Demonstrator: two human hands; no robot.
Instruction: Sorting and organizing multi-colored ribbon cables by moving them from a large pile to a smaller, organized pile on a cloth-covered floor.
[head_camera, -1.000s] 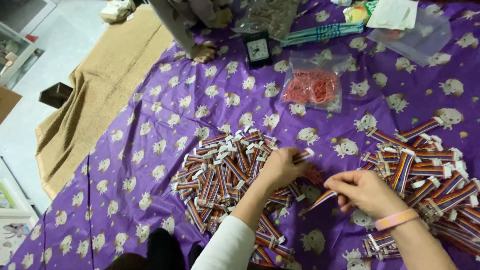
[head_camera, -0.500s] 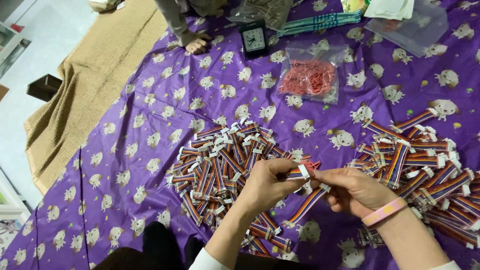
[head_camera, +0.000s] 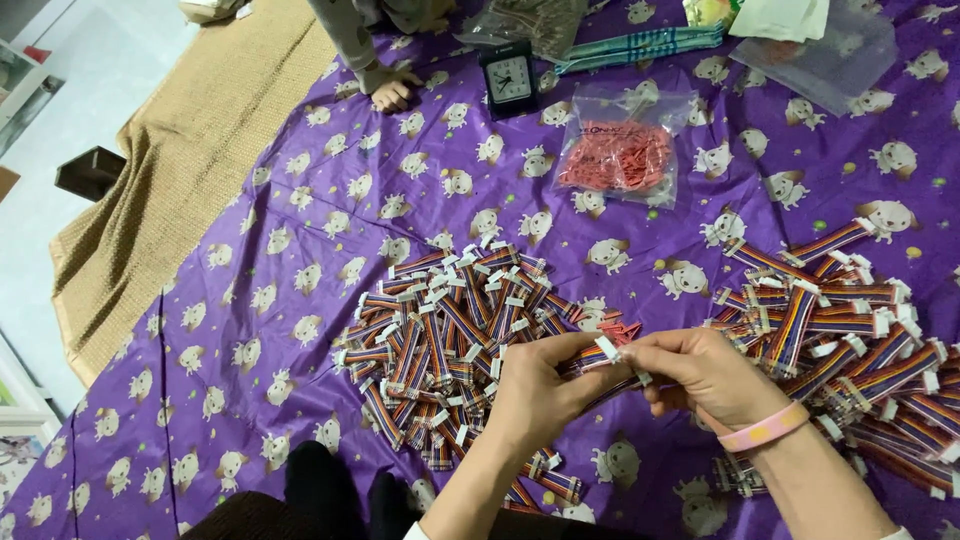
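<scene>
Hands meet over a purple cloth (head_camera: 300, 190) printed with cartoon animals. Left hand (head_camera: 540, 385) and right hand (head_camera: 705, 375) are each closed on the same folded striped ribbon cable (head_camera: 607, 352) with white connectors, held between them above the cloth. Right wrist wears a pink band (head_camera: 765, 428). One heap of similar cables (head_camera: 445, 320) lies just left of the hands, another heap (head_camera: 850, 330) to the right. Farther off sit a clear bag of red rubber bands (head_camera: 620, 155) and a small black clock (head_camera: 507, 78)
</scene>
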